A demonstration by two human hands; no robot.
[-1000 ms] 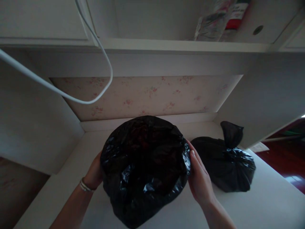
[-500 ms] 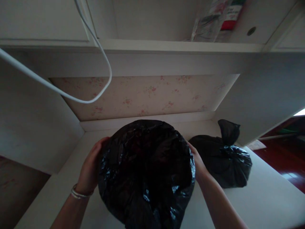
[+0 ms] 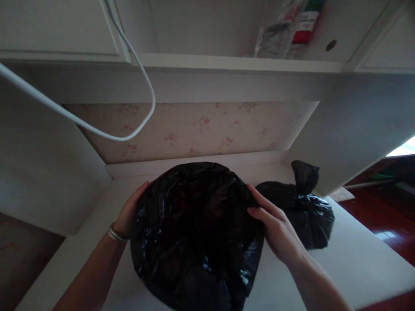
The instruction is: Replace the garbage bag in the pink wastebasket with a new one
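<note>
My right hand (image 3: 280,233) has shifted since half a second ago, thumb now showing over the rim; my left hand (image 3: 129,211) curls partway too. Together they grip the glossy, crinkled black bag (image 3: 194,259), mouth gaping, over the counter (image 3: 356,255).

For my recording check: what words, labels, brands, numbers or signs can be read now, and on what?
No text is legible.
Red-white-green package: lettering on its white band, too blurred to read.
Clear packet: any print is too blurred to tell.
Held bag: no lettering visible.
Tied bag: no lettering visible.
</note>
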